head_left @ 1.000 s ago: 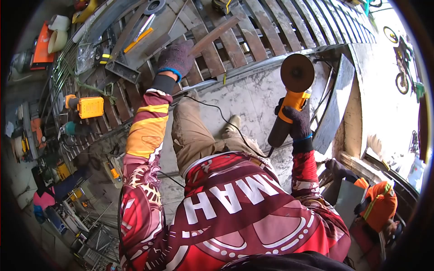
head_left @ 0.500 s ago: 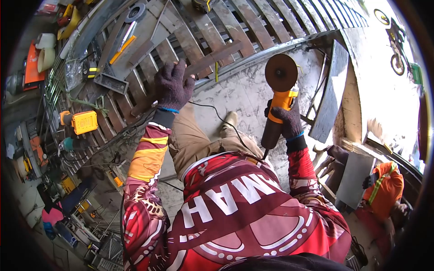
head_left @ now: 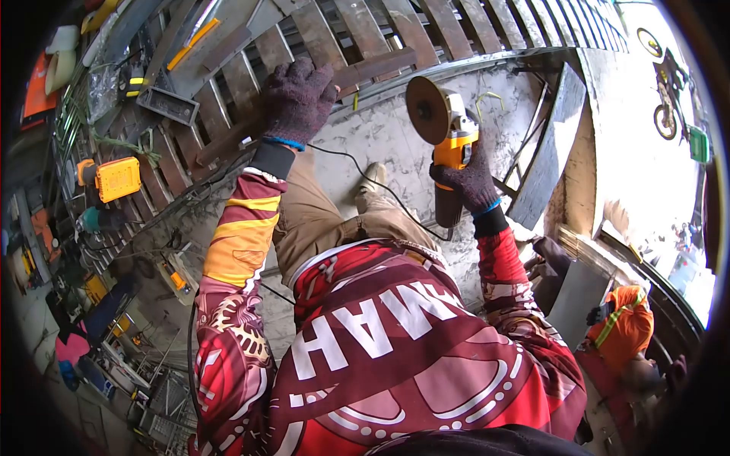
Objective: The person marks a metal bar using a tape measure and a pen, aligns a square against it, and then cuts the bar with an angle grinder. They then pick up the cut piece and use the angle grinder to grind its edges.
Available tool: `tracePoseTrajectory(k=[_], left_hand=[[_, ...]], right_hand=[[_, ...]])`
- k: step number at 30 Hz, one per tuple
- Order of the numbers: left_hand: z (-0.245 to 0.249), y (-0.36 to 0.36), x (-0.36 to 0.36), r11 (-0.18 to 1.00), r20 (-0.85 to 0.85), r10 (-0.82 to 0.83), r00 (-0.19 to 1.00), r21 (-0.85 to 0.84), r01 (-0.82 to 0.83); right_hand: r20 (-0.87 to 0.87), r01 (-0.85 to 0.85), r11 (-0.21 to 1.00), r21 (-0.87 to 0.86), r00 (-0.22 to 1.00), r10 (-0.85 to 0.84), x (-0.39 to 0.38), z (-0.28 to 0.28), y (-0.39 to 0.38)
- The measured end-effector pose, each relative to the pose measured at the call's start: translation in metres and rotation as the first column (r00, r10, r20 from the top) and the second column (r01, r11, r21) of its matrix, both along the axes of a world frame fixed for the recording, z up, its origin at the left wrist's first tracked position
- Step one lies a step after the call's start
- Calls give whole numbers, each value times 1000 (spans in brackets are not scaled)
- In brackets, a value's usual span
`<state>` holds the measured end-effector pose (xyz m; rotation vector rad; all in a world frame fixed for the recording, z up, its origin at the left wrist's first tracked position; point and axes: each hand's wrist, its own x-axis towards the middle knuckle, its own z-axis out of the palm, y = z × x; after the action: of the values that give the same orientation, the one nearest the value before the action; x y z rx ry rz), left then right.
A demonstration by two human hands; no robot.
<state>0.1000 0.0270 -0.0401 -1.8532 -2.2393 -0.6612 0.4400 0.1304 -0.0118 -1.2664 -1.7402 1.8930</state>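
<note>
My right hand point(head_left: 473, 182), in a dark knit glove, is wrapped round the body of a yellow and black angle grinder point(head_left: 456, 150). Its brown disc point(head_left: 428, 110) points up and left, now tilted toward the bench and apart from the metal. A black cord runs from the grinder's rear across to the left. My left hand point(head_left: 298, 102), gloved too, has its fingers curled over a brown flat metal bar point(head_left: 376, 68) that lies along the near edge of the slatted metal bench point(head_left: 315, 34). The glove hides the bar's middle.
On the bench's left lie a small metal channel box point(head_left: 169, 105), a yellow-handled tool point(head_left: 192, 45) and a yellow power tool point(head_left: 115, 178). A teal tool point(head_left: 99, 220) sits nearby. A person in orange point(head_left: 622, 327) is at the lower right. A grey plank point(head_left: 549, 152) leans at right.
The grinder has moved left toward the bar, and its disc has turned from facing me to an angle. My left hand stays at the bar while the view shifts slightly.
</note>
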Motion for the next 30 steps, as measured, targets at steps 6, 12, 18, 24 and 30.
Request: tracePoseTrajectory(k=[6, 12, 18, 24, 30], left_hand=[[6, -3, 6, 999, -55, 27, 998, -39, -29], [6, -5, 9, 998, -77, -25, 997, -61, 20], [5, -1, 8, 997, 24, -64, 998, -41, 65], [5, 0, 10, 1000, 55, -27, 998, 5, 27], [7, 2, 8, 1000, 60, -9, 998, -14, 10]], right_hand=[[31, -92, 994, 52, 995, 90, -23, -11, -12], [37, -152, 977, 152, 988, 148, -36, -14, -10], [57, -151, 971, 187, 988, 143, -36, -17, -5], [38, -124, 984, 130, 992, 120, -34, -17, -9], [59, -137, 976, 172, 990, 128, -31, -26, -11]])
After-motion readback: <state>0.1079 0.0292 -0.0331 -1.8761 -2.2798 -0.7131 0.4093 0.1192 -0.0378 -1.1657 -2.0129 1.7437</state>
